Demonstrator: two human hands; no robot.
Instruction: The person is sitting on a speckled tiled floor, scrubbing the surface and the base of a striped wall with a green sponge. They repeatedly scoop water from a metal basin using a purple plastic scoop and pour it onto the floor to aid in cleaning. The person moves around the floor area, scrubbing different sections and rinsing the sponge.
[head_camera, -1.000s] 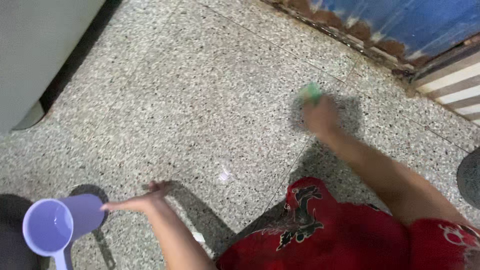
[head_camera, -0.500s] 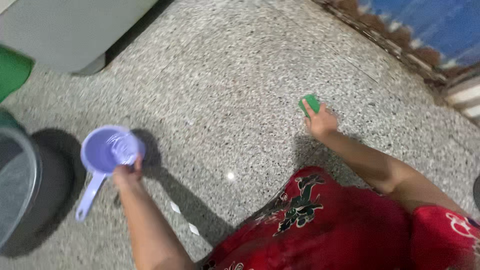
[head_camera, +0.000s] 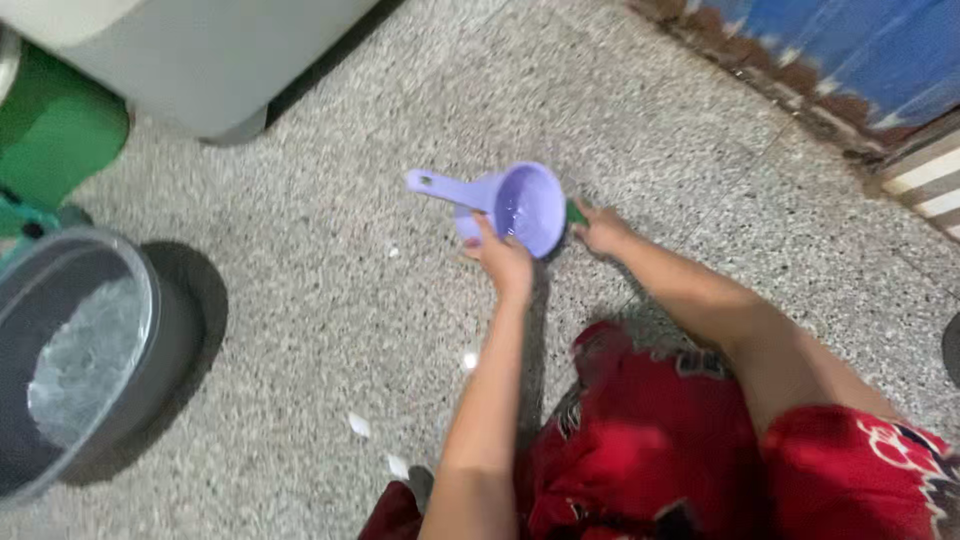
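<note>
**Head view: dipper tilted beside a green pad on a speckled floor**

Head view. The person crouches over a grey speckled terrazzo floor (head_camera: 330, 300), red patterned clothing filling the lower right of the picture. The left hand (head_camera: 503, 258) grips the body of a lilac plastic dipper (head_camera: 525, 207), fingers wrapped about its lower wall; the dipper is tipped so that its mouth faces the camera, its handle pointing towards the floor's far left. Whether water is leaving it cannot be told. Just beside the dipper, the right hand (head_camera: 600, 230) presses down on a green scrubbing pad (head_camera: 576, 212), of which only a sliver shows between dipper and hand; the fingers lie closed over it. Dipper and pad sit near the middle of the floor, a little towards its far edge, where a worn blue door (head_camera: 850, 50) stands. At the near left edge stands a grey bucket (head_camera: 140, 350) holding water; behind it are a green container (head_camera: 55, 130) and a pale appliance (head_camera: 220, 50). A few small white scraps (head_camera: 358, 424) lie on the floor near the person.

Progress, as a judgement: the scrubbing appears under way, water being brought to the spot. No suds or wet patch can be made out, and the scraps lie unswept.
</note>
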